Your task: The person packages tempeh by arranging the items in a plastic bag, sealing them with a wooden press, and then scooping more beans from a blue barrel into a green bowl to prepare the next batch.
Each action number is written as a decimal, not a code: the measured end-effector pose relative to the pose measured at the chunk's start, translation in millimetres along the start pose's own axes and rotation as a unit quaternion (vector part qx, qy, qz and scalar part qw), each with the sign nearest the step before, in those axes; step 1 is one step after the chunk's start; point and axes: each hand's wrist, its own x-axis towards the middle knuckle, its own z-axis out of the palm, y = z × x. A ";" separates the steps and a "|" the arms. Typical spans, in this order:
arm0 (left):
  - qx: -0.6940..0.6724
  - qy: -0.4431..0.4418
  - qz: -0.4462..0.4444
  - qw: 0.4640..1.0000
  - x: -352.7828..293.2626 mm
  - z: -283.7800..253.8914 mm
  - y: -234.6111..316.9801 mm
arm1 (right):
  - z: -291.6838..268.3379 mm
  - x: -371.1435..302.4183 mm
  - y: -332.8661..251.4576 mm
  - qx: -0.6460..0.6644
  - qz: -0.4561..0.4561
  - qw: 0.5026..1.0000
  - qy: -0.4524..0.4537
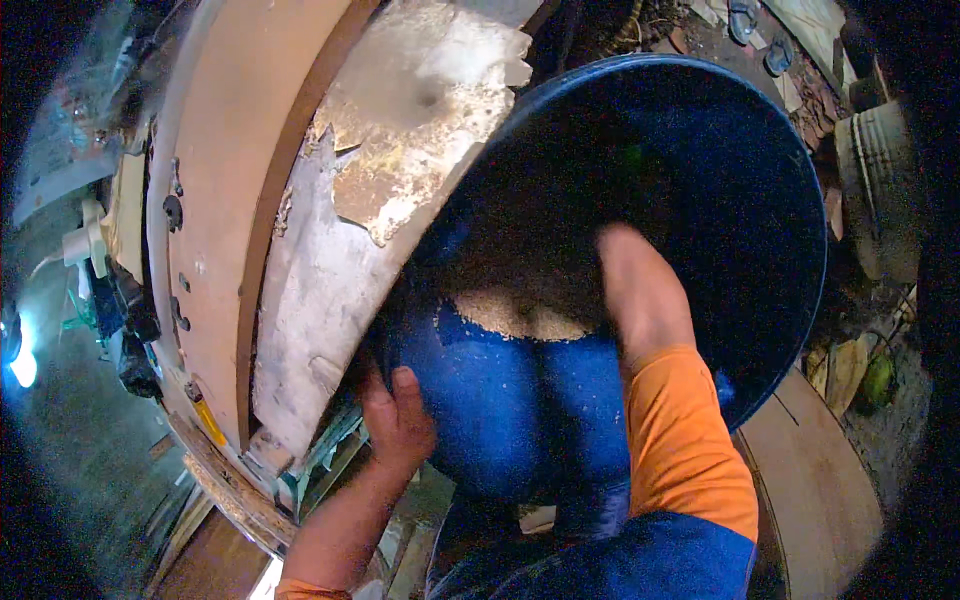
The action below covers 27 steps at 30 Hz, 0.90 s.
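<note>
Deep blue plastic barrel, round-mouthed (500, 410), fills the middle and right of the view. Pale, coarse loose grain (525, 318) lies down inside it, toward 8 o'clock from the mouth's centre; far side of the heap runs into shadow, so its full extent is unclear.

Step in hand, as I judge it: a reach down to the grain. Best done with the wrist led toward 8 o'clock, where the lit edge shows, and the fingers cupped close together so that little spills. A slow lift up the middle would suit, forearm clear of the rim. The white, stained, jagged-edged board (310, 260) overhangs the left side from 8 to 11 o'clock; knuckles could scrape there.

Pose: right hand (645, 290) is inside the mouth, blurred, pointing toward 11 o'clock. Its forearm, in an orange cloth sleeve (685, 440), enters from 5 o'clock. Right fingers bunch into shadow; cannot tell how far open, or whether they hold grain.

Left hand (400, 425) sits at 8 o'clock, beside the barrel and below the board's edge. Thumb upright, fingers partly in the dark; spread and any hold, cannot tell. Left forearm, bare (340, 525), rises from 7 o'clock.
</note>
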 end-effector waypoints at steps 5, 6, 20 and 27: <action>0.038 0.022 0.008 0.999 -2.2 -0.4 11.6 | 5.5 -45.3 -52.8 0.004 -0.146 0.984 -0.098; 0.036 0.022 0.009 0.999 -2.1 -1.1 7.0 | 5.0 -57.9 -56.2 0.001 -0.174 0.977 -0.120; 0.044 0.062 0.015 0.997 -3.4 0.7 10.9 | 28.4 -37.1 143.2 -0.153 0.027 0.988 0.005; 0.047 0.082 0.045 0.995 -1.3 5.2 17.0 | 81.2 -122.9 128.0 -0.091 0.116 0.989 -0.023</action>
